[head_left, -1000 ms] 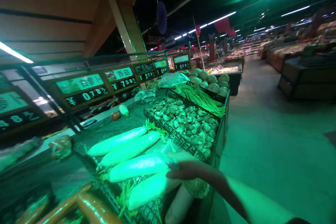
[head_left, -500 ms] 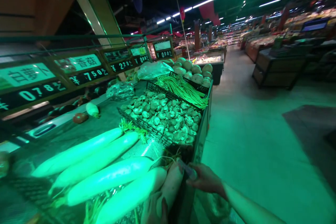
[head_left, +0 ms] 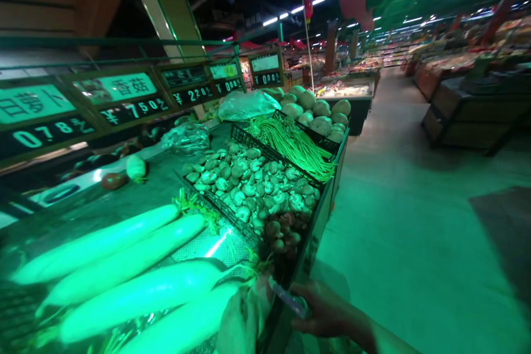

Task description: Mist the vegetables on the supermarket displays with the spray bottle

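At the bottom middle, my left hand [head_left: 237, 323] is closed round a white radish [head_left: 262, 290], close to its leafy end. My right hand [head_left: 317, 307] grips a short, slim tool [head_left: 290, 298] with a pale, see-through look. The tool's tip points at the radish's top, where stringy stalks and roots show; blur hides whether they touch. Left of my hands, several large white radishes [head_left: 141, 296] lie side by side on the stand. Just beyond the held radish is a black crate [head_left: 219, 204] of mushrooms [head_left: 253, 182], its near corner in shadow.
Farther along the stand are long green stalks [head_left: 290, 144] and round, pale produce [head_left: 321, 108]. Price signs [head_left: 133, 97] line the left side. To the right runs an aisle floor [head_left: 394, 221], with a wooden display stand [head_left: 468, 116] beyond it.
The view has turned slightly left and the scene has shifted. My left hand now covers more of the radish's upper part. The tool remains in my right hand beside the leafy end.
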The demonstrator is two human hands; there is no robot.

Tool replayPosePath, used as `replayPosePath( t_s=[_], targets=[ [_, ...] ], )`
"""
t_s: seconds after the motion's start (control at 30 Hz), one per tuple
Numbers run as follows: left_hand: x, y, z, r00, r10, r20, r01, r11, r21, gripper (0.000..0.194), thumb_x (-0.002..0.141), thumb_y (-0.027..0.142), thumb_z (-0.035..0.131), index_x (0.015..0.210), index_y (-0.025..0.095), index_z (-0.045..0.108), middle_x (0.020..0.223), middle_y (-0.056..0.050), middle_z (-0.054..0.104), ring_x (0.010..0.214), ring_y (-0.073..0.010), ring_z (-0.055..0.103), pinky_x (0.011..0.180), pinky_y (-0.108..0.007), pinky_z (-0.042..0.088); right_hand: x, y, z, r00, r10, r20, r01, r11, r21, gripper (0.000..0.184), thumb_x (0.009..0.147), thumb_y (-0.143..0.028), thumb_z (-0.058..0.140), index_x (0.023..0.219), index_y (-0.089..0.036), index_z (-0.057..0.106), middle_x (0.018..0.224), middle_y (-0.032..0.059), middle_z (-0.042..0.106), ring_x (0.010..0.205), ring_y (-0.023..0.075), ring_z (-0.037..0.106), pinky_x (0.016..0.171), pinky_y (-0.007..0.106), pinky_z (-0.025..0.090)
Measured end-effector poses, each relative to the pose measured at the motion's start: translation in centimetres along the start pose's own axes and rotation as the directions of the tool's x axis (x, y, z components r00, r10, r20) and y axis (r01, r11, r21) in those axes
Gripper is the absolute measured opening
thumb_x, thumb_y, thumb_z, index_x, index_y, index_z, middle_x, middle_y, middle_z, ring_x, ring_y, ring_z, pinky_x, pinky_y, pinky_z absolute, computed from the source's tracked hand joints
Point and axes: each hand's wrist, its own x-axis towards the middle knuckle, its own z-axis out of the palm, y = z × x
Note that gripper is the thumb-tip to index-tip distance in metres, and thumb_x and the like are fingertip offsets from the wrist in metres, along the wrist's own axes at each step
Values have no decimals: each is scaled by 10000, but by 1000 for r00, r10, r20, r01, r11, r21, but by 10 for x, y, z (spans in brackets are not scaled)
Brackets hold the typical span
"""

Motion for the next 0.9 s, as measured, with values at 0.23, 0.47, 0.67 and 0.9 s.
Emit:
replayPosePath(
  t_s=[0.23,0.47,0.67,0.9],
  targets=[
    [-1,17,6,994,-90,-68,91,996,10,486,897,533,323,1033,198,649,1075,-114,699,1035,-295,623,909,-407,470,3,26,-8,989,-71,126,82,994,-78,270,729,-412,632,952,-262,655,859,1,740,761,216,693,551,248,285],
    [1,21,2,989,-133,-60,137,988,72,536,872,553,310,1075,180,637,1074,-121,690,1030,-303,620,942,-422,450,25,99,-58,942,285,-180,-242,943,227,285,803,-411,599,985,-193,625,874,35,718,773,184,662,607,242,371],
    [4,23,4,988,-145,-46,149,983,108,545,844,542,319,1109,187,637,1095,-120,672,1023,-299,620,946,-430,457,30,143,-100,896,358,-264,-308,927,212,332,819,-411,605,1074,-200,629,905,52,721,824,218,673,607,256,352],
    [10,17,7,986,-160,-41,164,974,155,525,856,509,326,1129,185,636,1094,-132,682,1011,-300,640,955,-442,470,15,120,-82,998,25,-62,-23,999,42,344,746,-463,651,989,-222,621,841,25,710,752,209,672,549,247,282]
  ],
)
